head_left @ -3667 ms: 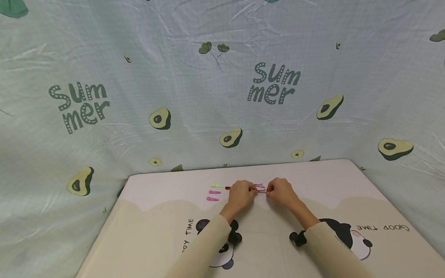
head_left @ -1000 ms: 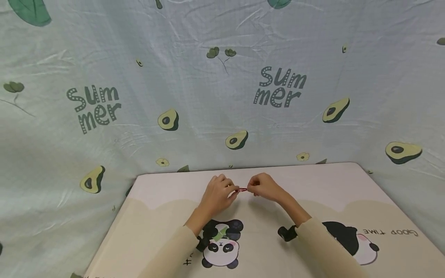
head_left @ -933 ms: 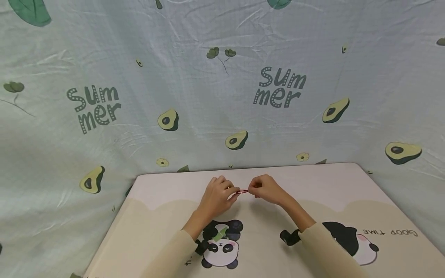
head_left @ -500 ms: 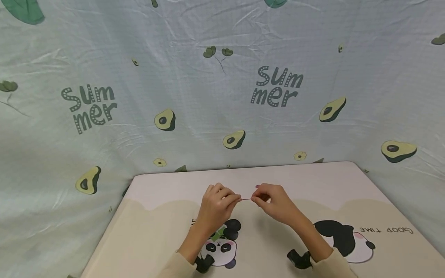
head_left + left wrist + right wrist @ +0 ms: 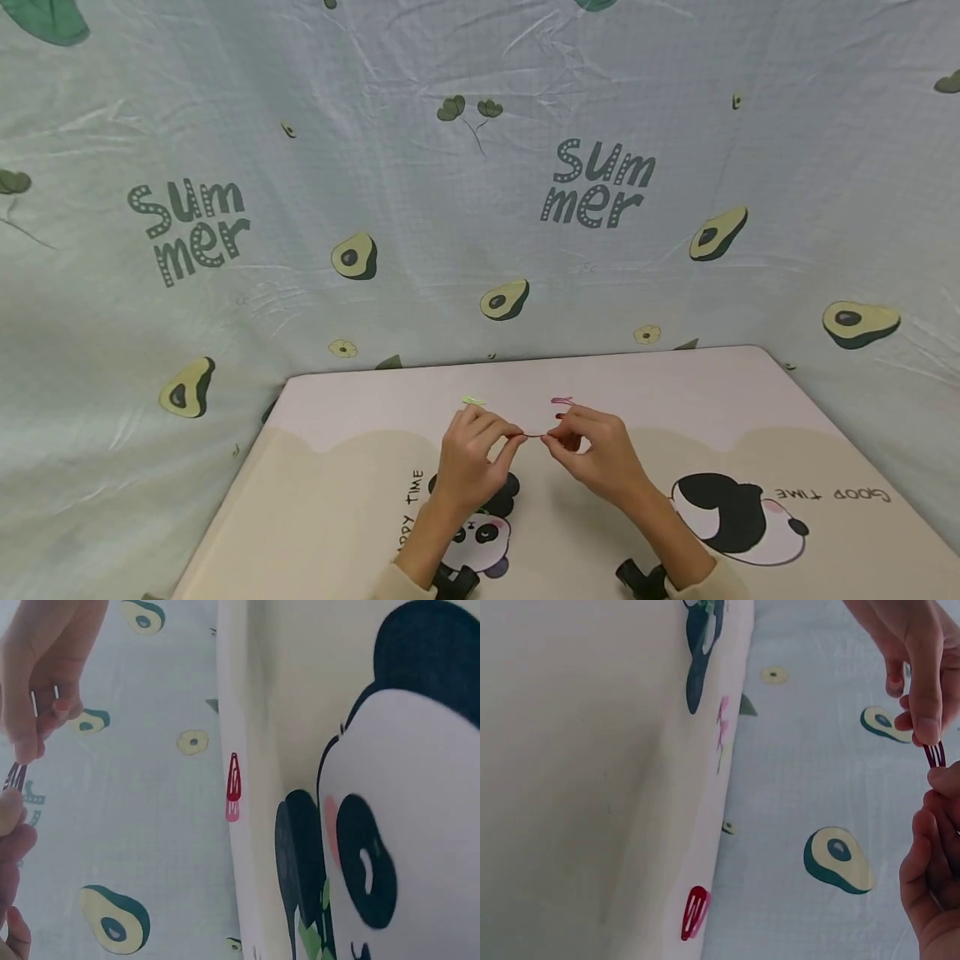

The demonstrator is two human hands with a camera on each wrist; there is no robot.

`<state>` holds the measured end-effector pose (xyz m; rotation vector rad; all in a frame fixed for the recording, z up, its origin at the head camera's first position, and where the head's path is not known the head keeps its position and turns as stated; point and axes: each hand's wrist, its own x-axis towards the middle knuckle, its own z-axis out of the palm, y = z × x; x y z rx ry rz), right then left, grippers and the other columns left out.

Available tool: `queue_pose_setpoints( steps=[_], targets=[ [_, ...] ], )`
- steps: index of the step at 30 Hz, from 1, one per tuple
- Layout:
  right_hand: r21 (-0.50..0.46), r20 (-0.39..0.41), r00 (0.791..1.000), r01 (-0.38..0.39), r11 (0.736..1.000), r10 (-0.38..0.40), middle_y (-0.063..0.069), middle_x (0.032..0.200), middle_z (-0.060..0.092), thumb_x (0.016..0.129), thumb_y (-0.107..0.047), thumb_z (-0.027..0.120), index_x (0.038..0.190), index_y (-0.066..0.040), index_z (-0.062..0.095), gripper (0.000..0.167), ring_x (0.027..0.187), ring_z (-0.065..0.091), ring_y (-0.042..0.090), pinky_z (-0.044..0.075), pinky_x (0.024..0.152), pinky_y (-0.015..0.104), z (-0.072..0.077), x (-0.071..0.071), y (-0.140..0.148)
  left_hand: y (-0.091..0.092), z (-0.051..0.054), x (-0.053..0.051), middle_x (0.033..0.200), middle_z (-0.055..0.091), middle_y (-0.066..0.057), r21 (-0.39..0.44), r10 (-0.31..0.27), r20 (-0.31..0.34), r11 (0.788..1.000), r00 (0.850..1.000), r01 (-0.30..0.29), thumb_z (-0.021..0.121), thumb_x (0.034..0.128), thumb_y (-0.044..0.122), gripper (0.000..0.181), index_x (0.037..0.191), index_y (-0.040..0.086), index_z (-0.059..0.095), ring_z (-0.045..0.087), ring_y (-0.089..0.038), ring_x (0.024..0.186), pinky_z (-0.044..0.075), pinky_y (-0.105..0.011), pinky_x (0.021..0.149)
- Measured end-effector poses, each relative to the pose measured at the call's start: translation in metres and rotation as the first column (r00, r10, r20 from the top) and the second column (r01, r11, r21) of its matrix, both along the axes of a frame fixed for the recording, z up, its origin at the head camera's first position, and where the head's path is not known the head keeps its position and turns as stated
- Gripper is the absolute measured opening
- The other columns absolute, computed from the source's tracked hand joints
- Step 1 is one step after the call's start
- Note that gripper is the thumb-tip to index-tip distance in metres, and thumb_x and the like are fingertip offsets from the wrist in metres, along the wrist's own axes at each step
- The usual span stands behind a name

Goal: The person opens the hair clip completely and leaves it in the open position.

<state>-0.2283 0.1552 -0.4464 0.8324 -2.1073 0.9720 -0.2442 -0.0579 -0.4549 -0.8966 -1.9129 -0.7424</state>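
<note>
A dark red snap hair clip (image 5: 533, 436) is stretched between both hands above the table, seen edge-on in the head view. My left hand (image 5: 476, 454) pinches one end between thumb and fingers; my right hand (image 5: 596, 454) pinches the other. Both wrist views show narrow parallel strips of the clip (image 5: 15, 776) between the fingertips. Beyond the right hand, a red hair clip (image 5: 234, 776) lies on the table beside a pink hair clip (image 5: 562, 401). Behind the left hand lies a yellow-green hair clip (image 5: 473, 401), with pink clips (image 5: 722, 720) near it in the right wrist view.
The pale table (image 5: 337, 467) bears printed pandas (image 5: 738, 517) and lettering. Its far edge meets a hanging sheet (image 5: 420, 208) printed with avocados. Black wrist devices (image 5: 643, 577) sit below both hands.
Both hands, holding the red clip, have come nearer the body, and the clip has turned edge-on. Earlier they held a clip by the pink one; a red clip now lies there.
</note>
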Motion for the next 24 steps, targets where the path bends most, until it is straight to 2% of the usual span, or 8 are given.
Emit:
queue_pose_setpoints(
  steps=[7, 13, 17, 24],
  targets=[
    [0.009, -0.016, 0.998, 0.055, 0.998, -0.055, -0.006, 0.067, 0.06, 0.071, 0.003, 0.088, 0.073, -0.011, 0.071, 0.022, 0.059, 0.049, -0.002, 0.044, 0.054, 0.01, 0.0, 0.004, -0.003, 0.005, -0.005, 0.001, 0.076, 0.072, 0.003, 0.079, -0.032, 0.003, 0.996, 0.999, 0.032, 0.089, 0.0733, 0.004, 0.016, 0.081, 0.011, 0.077, 0.053, -0.013, 0.076, 0.043, -0.024, 0.069],
    [0.021, -0.036, 0.997, 0.074, 0.997, -0.074, -0.007, 0.065, 0.057, 0.069, 0.005, 0.087, 0.07, -0.012, 0.068, 0.025, 0.059, 0.046, -0.003, 0.042, 0.053, 0.009, -0.003, 0.006, -0.003, 0.007, -0.009, 0.003, 0.075, 0.071, 0.003, 0.064, -0.024, -0.002, 0.998, 1.0, 0.024, 0.088, 0.0758, 0.005, 0.013, 0.081, 0.01, 0.076, 0.052, -0.013, 0.075, 0.044, -0.024, 0.069],
    [0.01, -0.047, 0.997, 0.058, 0.998, -0.058, -0.007, 0.065, 0.057, 0.069, 0.007, 0.086, 0.069, -0.012, 0.067, 0.027, 0.058, 0.047, -0.001, 0.042, 0.053, 0.01, -0.005, 0.006, -0.003, 0.008, -0.012, 0.003, 0.075, 0.071, 0.003, 0.067, -0.032, 0.002, 0.997, 0.999, 0.031, 0.087, 0.0766, 0.005, 0.013, 0.081, 0.01, 0.076, 0.053, -0.013, 0.076, 0.045, -0.024, 0.069],
    [-0.016, -0.038, 0.999, -0.037, 0.999, 0.036, -0.006, 0.067, 0.059, 0.071, 0.008, 0.085, 0.071, -0.014, 0.066, 0.029, 0.058, 0.05, 0.002, 0.044, 0.053, 0.011, -0.006, 0.005, -0.002, 0.008, -0.012, 0.002, 0.076, 0.072, 0.001, 0.11, -0.076, 0.038, 0.991, 0.996, 0.072, 0.086, 0.0788, 0.002, 0.012, 0.082, 0.008, 0.076, 0.054, -0.014, 0.077, 0.046, -0.022, 0.068]
  ],
)
